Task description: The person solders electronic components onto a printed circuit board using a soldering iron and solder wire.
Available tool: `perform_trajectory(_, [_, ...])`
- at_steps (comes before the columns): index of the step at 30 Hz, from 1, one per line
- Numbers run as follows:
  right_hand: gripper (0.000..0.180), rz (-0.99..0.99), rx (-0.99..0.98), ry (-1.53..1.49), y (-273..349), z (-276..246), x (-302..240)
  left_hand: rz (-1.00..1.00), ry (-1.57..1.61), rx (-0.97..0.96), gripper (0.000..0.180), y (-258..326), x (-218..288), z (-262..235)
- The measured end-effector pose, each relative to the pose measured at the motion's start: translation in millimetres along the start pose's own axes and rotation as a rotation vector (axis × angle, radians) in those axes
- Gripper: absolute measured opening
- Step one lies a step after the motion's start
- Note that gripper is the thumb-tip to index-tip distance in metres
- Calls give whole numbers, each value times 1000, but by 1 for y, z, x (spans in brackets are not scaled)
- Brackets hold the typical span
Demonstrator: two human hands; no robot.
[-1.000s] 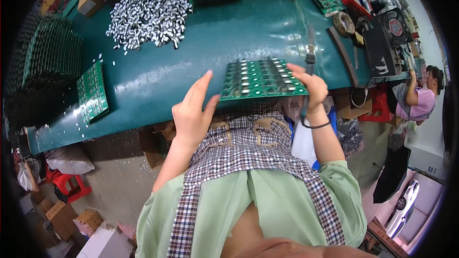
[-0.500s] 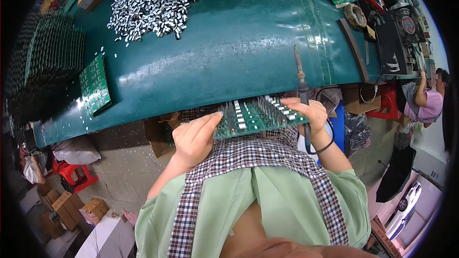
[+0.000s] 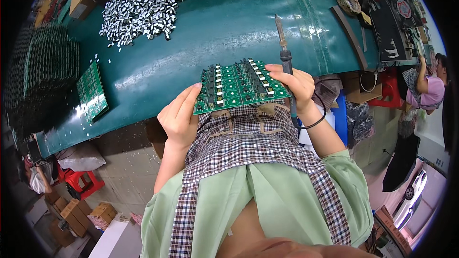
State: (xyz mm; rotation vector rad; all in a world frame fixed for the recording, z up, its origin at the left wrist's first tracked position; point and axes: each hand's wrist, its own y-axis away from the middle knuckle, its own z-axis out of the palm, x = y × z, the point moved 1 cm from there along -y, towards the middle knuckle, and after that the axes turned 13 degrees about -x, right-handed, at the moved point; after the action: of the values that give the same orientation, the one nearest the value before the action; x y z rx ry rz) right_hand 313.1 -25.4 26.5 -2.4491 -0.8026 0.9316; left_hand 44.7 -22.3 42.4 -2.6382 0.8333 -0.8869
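A green circuit board panel [image 3: 236, 86] with rows of white and black parts is held between my two hands, at the near edge of the table. My left hand [image 3: 179, 117] grips its left edge, thumb and fingers closed on it. At the right edge, my right hand [image 3: 299, 88] pinches the panel and also holds a soldering iron [image 3: 287, 62]. The iron stands nearly upright in the picture, its tip pointing away from me over the table and its black cord looping past my wrist.
The green tabletop [image 3: 215, 28] bears a heap of small white-and-black components [image 3: 141, 7] at the far left. A single green panel [image 3: 93, 91] lies near the left edge, beside tall stacks of panels [image 3: 43, 67]. A black box-shaped device [image 3: 385, 33] stands at the right. A person [image 3: 425, 83] is farther right.
Both hands have lifted the circuit board panel away from me, from below the table's edge to over it. The soldering iron has moved along, up and slightly left.
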Motion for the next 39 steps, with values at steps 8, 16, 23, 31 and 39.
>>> perform_trajectory(8, [16, 21, -15, -59, 2, 0, 3, 62, -25, 37, 39, -3, 3, 0])
perform_trajectory(16, [20, 35, -14, -63, 5, 3, 1, 92, -46, 44, 42, -2, 2, -1])
perform_trajectory(23, [29, 289, 148, -185, -1, 6, -4, -185, 220, 11, 14, -17, 0, -4])
perform_trajectory(31, [35, 555, -64, -184, -34, 32, 32, -560, 442, -226, 20, -60, -43, 24])
perform_trajectory(39, [32, 410, -206, 149, -30, 29, 31, -865, 1072, -218, 16, -49, -68, 11])
